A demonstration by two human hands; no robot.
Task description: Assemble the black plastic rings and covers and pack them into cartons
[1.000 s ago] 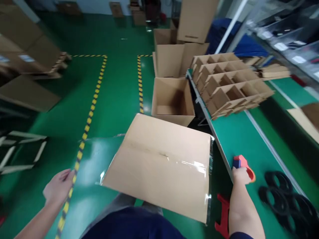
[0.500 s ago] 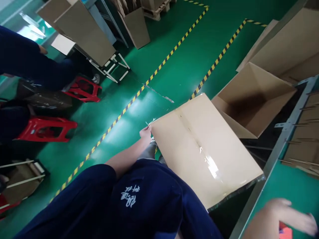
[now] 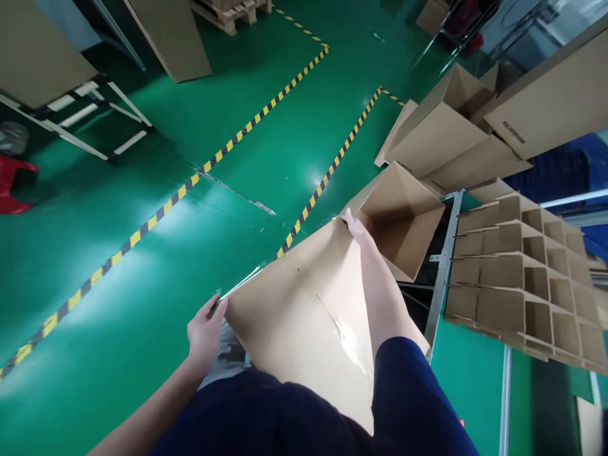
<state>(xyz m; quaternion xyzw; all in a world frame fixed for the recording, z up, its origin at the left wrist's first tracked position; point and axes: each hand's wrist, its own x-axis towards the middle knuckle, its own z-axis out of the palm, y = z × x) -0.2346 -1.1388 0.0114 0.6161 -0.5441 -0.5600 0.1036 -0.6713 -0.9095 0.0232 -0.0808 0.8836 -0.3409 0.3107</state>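
A large cardboard box [image 3: 289, 316] lies in front of my body, its broad face upward with a shiny strip of clear tape [image 3: 349, 339] along it. My left hand [image 3: 205, 329] is closed on its left corner, where a bit of clear film or tape shows at the fingertips. Stretched across the face, my right arm ends with my right hand [image 3: 352, 223] gripping the far corner; what lies under those fingers is partly hidden. Just beyond that hand stands an open cardboard box [image 3: 403, 218], its inside facing me.
On the green-topped table [image 3: 468, 373] at right sits a cardboard divider grid [image 3: 498, 278]. More cartons [image 3: 437, 136] stand behind the open box. Yellow-black tape lines [image 3: 190, 183] cross the green floor. At left are a pipe-frame cart [image 3: 80, 117] and a red stool [image 3: 14, 183].
My right hand has come from over the table to the box's far corner. My left hand stays on the left corner. The view has swung right, bringing the divider grid further into sight.
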